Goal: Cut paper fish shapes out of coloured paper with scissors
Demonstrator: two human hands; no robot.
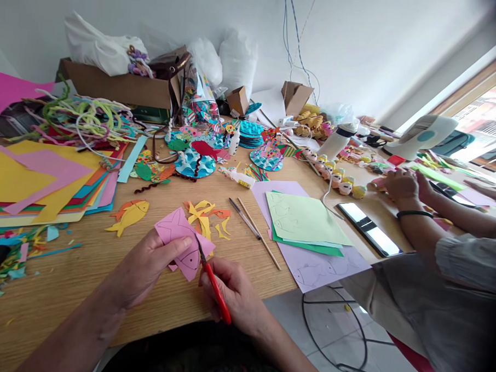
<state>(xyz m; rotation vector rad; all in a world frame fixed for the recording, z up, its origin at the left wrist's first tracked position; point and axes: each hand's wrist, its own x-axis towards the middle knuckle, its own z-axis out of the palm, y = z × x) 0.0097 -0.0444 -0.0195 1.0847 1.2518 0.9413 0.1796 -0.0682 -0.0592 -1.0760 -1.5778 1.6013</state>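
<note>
My left hand (146, 266) pinches a piece of pink paper (176, 227) with a fish outline drawn on it. In my right hand (235, 292) are red-handled scissors (216, 291), their blades at the right edge of the paper, over the drawn fish. Whether the blades are fully closed is hard to make out. Just behind the paper lie yellow and orange paper scraps (203, 217). A cut-out yellow paper fish (130, 216) rests on the table left of it, partly over an orange one.
Coloured paper sheets (80, 170) are stacked at the left, below a heap of pipe cleaners (86, 116). Pencils (246, 221), green drawn paper (308, 219) and a phone (369, 229) lie to the right. Another person's hands (402, 187) work at the far right.
</note>
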